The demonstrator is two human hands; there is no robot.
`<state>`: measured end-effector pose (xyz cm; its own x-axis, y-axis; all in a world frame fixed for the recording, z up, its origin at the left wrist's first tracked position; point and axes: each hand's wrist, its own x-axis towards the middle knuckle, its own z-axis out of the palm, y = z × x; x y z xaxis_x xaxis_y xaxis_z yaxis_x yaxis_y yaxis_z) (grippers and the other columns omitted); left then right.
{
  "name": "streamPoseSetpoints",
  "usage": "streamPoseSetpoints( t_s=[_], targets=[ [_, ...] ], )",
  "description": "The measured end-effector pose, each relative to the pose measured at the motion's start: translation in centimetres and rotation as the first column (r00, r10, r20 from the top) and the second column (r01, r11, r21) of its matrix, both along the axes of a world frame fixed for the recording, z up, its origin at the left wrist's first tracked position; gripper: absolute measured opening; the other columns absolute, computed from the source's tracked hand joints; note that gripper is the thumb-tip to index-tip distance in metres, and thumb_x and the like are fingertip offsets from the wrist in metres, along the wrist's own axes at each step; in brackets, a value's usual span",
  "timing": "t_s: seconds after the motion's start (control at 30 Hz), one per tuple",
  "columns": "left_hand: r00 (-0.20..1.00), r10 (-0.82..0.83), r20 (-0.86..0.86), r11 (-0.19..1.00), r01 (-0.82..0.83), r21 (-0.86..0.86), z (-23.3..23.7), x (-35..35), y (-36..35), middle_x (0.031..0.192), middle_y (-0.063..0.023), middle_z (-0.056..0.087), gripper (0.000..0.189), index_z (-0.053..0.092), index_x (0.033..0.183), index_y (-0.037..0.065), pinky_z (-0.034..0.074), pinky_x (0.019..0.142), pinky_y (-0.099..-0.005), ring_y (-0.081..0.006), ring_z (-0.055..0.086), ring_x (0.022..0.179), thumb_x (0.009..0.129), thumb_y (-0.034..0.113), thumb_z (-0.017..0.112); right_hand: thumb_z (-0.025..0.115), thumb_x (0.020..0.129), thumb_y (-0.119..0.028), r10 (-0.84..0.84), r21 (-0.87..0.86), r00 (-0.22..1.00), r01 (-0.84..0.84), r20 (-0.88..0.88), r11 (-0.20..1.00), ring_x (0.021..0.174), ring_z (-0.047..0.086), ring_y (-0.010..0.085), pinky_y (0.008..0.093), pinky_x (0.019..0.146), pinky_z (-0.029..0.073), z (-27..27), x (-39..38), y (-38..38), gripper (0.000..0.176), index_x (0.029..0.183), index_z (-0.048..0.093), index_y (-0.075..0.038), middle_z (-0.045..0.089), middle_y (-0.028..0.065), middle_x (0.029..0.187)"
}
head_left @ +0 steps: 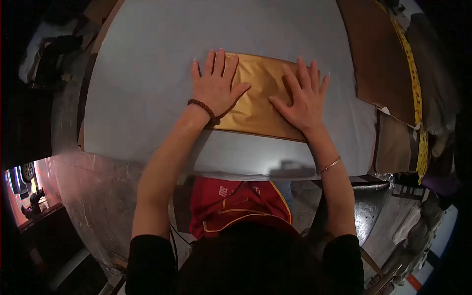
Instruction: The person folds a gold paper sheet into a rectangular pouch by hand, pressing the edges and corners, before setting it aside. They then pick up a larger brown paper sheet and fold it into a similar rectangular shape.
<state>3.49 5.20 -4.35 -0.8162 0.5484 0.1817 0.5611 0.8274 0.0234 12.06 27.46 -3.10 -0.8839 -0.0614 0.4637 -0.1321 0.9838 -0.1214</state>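
A shiny gold folded cloth, roughly rectangular and a little wrinkled, lies flat on the grey-covered table. My left hand rests palm down over its left end, fingers spread and pointing away from me. On its right end lies my right hand, also palm down with the fingers apart. Both thumbs point inward across the gold surface. The cloth's edges under the palms are hidden. A brown bead bracelet circles my left wrist, and a thin bangle my right.
Brown cardboard sticks out along the table's right side, with a yellow measuring tape hanging down its edge. My red apron is close to the table's front edge. A black stool seat stands below right.
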Motion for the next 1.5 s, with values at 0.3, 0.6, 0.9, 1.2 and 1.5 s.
streamPoseSetpoints(
  t_s=[0.3,0.6,0.9,1.2,1.5],
  targets=[
    [0.999,-0.033,-0.015,0.999,0.034,0.035,-0.6,-0.3,-0.2,0.151,-0.0184,0.028,0.071,0.035,0.146,0.016,0.012,0.108,-0.0645,-0.0367,0.021,0.141,0.092,0.062,0.039,0.05,0.092,-0.044,0.169,0.065,0.88,-0.22,0.444,0.973,0.144,0.019,0.0324,0.0616,0.112,0.009,0.7,7.5,2.4,0.054,0.141,0.045,-0.022,0.026,0.0107,0.155],
    [0.977,-0.21,0.028,0.972,0.206,0.113,2.0,4.1,3.5,0.151,-0.0165,0.029,0.064,0.044,0.141,0.023,0.012,0.106,-0.0668,-0.0413,0.021,0.139,0.089,0.061,0.046,0.051,0.091,-0.043,0.184,0.012,0.893,-0.206,0.41,0.978,0.143,0.02,0.0316,0.0624,0.111,0.007,1.0,7.4,2.3,0.054,0.14,0.047,-0.021,0.03,0.0103,0.153],
    [0.968,-0.238,0.08,0.967,0.228,0.115,0.6,6.3,3.1,0.152,-0.017,0.027,0.067,0.038,0.145,0.026,0.009,0.107,-0.0678,-0.0425,0.018,0.141,0.089,0.061,0.046,0.053,0.088,-0.051,0.064,-0.096,0.855,-0.017,0.515,0.995,0.141,0.025,0.0324,0.0638,0.111,0.004,3.8,5.1,1.1,0.059,0.13,0.055,-0.011,0.042,0.0124,0.144],
    [0.964,-0.216,0.155,0.972,0.197,0.129,1.1,6.4,3.1,0.15,-0.0173,0.032,0.065,0.05,0.138,0.02,0.004,0.109,-0.067,-0.042,0.014,0.143,0.089,0.063,0.045,0.03,0.099,-0.048,0.299,0.025,0.683,-0.421,0.666,0.907,0.143,0.022,0.0345,0.0589,0.115,0.009,6.0,-3.9,-1.8,0.059,0.145,0.036,-0.011,0.028,0.014,0.153],
    [0.773,-0.469,0.427,0.592,-0.083,0.801,1.5,2.4,-0.1,0.142,-0.0137,0.044,0.044,0.053,0.129,0.006,0.017,0.115,-0.0436,-0.0305,0.032,0.138,0.1,0.037,0.042,0.032,0.099,-0.049,0.219,0.097,0.912,-0.267,0.346,0.959,0.144,0.022,0.0239,0.0522,0.116,0.007,-0.8,-3.5,-1.9,0.057,0.146,0.037,-0.016,0.029,0.0046,0.154]
  ],
)
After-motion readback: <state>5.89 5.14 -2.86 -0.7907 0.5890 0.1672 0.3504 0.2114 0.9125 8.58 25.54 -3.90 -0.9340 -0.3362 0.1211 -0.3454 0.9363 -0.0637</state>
